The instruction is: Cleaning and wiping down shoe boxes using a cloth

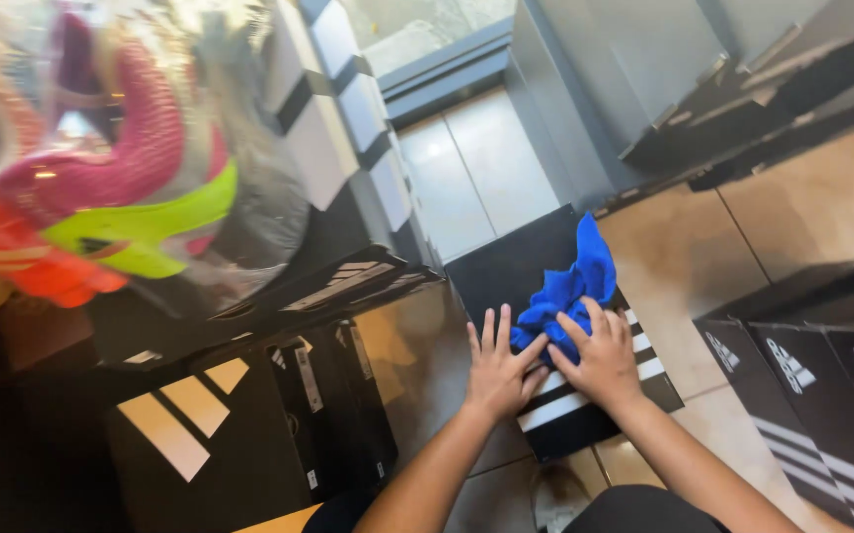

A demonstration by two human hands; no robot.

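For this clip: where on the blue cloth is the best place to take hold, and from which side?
Probably the bunched upper end of the blue cloth, taken from above. It rises in loose folds off the black striped box, so fingers could pinch it there. The near end is pressed flat under the left hand and right hand, leaving little to grip.

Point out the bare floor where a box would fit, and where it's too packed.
Bare tan floor tiles lie between the black striped box under both hands and the black boxes at right. Pale tiles beyond that box are also bare. Crowded: stacked boxes at left leave only a narrow strip.
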